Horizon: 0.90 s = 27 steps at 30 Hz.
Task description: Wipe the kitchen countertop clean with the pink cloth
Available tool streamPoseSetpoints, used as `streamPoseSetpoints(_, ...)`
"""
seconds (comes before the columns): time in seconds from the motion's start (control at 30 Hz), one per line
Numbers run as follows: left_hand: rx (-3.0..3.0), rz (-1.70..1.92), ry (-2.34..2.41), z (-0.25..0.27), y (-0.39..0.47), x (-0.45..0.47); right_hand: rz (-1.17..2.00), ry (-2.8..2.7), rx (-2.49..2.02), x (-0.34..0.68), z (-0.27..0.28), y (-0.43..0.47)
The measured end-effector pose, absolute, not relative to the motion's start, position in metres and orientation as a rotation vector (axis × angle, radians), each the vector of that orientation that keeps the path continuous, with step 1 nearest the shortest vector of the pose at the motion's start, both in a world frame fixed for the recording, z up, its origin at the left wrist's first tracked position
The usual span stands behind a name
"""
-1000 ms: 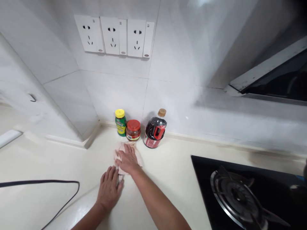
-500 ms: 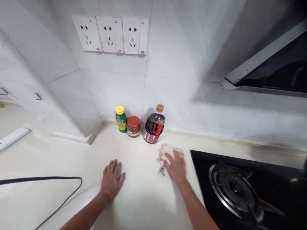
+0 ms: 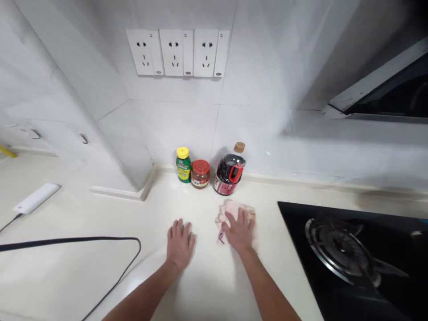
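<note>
My right hand presses down on a pale pink cloth with a purple mark, its fingers bent over it and holding it to the counter. My left hand rests palm down on the bare counter, fingers apart and holding nothing. Beyond the cloth stands a large dark sauce bottle with a brown cap and red handle. Left of it sit a red-lidded jar and a green bottle with a yellow cap, close together near the wall.
A black gas stove lies to the right, under a range hood. A black cord loops across the left counter, near a white power strip. Three sockets are on the wall; small hooks are at the left.
My right hand and the cloth have slid left over the counter, nearer the front of the sauce bottle. My left hand has shifted a little right. The camera view has turned slightly left.
</note>
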<state>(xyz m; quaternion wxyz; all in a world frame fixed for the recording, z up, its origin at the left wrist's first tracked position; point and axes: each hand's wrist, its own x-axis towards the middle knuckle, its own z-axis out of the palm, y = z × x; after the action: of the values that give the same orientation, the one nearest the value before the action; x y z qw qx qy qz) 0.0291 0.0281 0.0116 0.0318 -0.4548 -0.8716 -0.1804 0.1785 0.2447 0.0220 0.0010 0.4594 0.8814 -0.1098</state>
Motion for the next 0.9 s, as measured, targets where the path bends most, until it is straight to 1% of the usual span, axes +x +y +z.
streamPoseSetpoints(0.2,-1.499,-0.854,-2.549,0.003,0.006,0.028,-0.558,2.779,1.224,0.082,0.041,0.2)
streamPoseSetpoints(0.33,-1.524,-0.909,-2.579,0.0,-0.058,0.013,-0.67,2.786,1.137,0.019,0.053,0.171)
streamPoseSetpoints(0.43,-1.334,-0.901,-2.651,0.005,-0.125,-0.026,-0.752,2.838,0.917,-0.025,0.066,0.117)
streamPoseSetpoints(0.53,-1.014,-0.881,-2.744,0.012,-0.187,-0.077,-0.826,2.879,0.587,-0.045,0.08,0.039)
streamPoseSetpoints(0.63,-0.848,-0.786,-2.794,0.017,-0.228,-0.118,-0.887,2.898,0.296,-0.035,0.085,-0.032)
streamPoseSetpoints(0.73,-0.829,-0.564,-2.9,0.018,-0.249,-0.133,-0.881,3.013,0.078,-0.006,0.077,-0.054)
streamPoseSetpoints(0.8,-0.846,-0.416,-2.97,0.019,-0.252,-0.13,-0.795,3.092,0.174,0.018,0.066,-0.032)
streamPoseSetpoints(0.9,-0.851,-0.268,-3.003,0.023,-0.248,-0.12,-0.65,3.074,0.716,0.068,0.051,0.042)
